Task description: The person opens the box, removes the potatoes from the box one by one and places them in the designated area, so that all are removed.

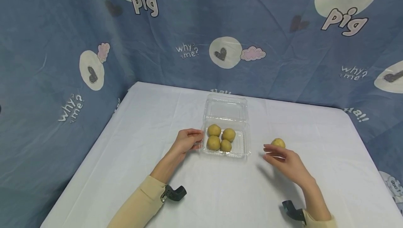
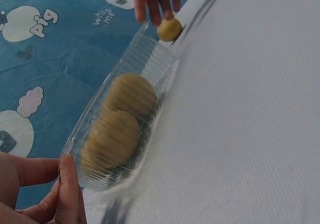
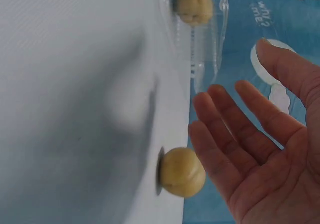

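Observation:
A clear hinged plastic box (image 1: 240, 143) lies on the white table with its lid (image 1: 226, 111) laid back, away from me. Several round, yellow-brown balls (image 1: 214, 143), possibly small potatoes, sit in its left and middle part. My left hand (image 1: 188, 140) pinches the box's left rim between thumb and fingers, seen close in the left wrist view. Off to the right, another yellow ball (image 3: 182, 172) rests on the cloth. My right hand (image 1: 288, 163) hovers by that ball, fingers spread and slightly bent, palm empty; in the head view it partly covers the ball.
White cloth covers the table (image 1: 201, 193). Behind and to the left hangs a blue printed curtain (image 1: 176, 18) that meets the table's far edge. A dark wrist device (image 1: 174, 193) is strapped on the left sleeve, and another (image 1: 292, 210) on the right.

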### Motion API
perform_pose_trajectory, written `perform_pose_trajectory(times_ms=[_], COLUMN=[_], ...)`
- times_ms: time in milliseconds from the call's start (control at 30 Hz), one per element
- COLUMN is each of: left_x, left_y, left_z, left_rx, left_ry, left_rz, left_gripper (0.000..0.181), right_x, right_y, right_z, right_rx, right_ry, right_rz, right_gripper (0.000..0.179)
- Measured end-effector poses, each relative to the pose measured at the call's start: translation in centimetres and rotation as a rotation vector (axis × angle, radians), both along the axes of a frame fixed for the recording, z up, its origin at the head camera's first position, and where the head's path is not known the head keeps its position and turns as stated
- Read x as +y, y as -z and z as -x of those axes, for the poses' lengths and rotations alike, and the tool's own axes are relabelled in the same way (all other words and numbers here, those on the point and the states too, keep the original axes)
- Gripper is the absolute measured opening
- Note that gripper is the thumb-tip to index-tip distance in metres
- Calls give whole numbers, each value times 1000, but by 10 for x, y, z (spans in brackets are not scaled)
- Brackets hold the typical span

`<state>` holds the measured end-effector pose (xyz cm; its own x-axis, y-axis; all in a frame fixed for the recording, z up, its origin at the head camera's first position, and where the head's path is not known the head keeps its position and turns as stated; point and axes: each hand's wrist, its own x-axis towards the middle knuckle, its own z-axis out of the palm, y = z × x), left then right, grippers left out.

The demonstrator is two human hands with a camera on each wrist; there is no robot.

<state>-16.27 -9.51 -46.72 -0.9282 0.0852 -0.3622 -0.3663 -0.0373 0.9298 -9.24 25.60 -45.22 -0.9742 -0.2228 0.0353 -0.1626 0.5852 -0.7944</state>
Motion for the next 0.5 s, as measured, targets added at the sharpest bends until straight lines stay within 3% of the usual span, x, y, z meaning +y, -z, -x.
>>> perform_pose_trajectory(times_ms=[500], left_x=[0], left_y=[1], left_z=[-1], left_rx=[7], left_ry=[-5], left_rz=[6], left_gripper=[23], right_x=[-12], right_y=[-10], right_z=[11], right_rx=[34], right_ry=[-50], right_rz=[28], right_gripper=[38])
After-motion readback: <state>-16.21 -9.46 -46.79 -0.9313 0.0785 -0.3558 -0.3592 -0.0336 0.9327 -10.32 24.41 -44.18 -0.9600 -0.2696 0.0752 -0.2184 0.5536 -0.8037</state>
